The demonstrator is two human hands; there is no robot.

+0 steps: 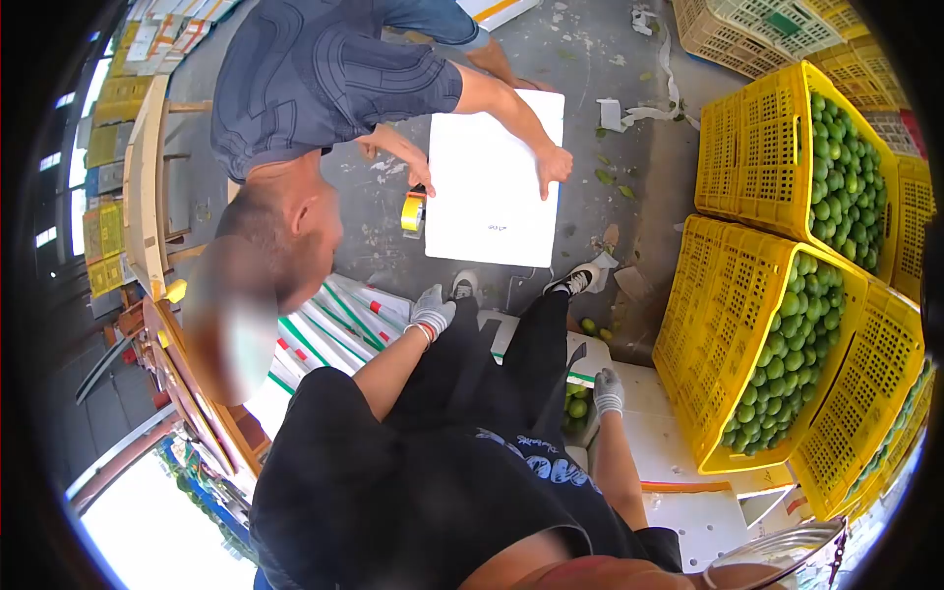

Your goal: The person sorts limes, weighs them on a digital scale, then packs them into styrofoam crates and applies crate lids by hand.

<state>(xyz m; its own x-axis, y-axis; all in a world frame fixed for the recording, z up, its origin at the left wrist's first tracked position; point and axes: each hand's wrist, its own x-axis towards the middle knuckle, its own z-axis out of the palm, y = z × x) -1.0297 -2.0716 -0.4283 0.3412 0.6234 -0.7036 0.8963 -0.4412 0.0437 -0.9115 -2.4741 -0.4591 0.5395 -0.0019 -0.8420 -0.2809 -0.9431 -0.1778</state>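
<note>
My left hand (433, 311), in a grey-white glove, is beside my left knee with its fingers loosely extended, holding nothing visible. My right hand (609, 391), also gloved, hangs at my right side, fingers downward and loosely apart, beside a white foam box with green limes (576, 405) in it. In front of my feet lies a closed white foam box (495, 182) with small dark print. A co-worker (329, 84) in a dark grey shirt leans over it, one fist on its top and the other hand by a tape dispenser (413, 213) with yellow tape.
Yellow crates (742, 324) full of limes stand stacked on the right. White foam lids (329, 329) with green and red tape lie to my left. Leaves and paper scraps (612, 115) litter the grey floor (600, 59). A wooden table (147, 197) stands at the left.
</note>
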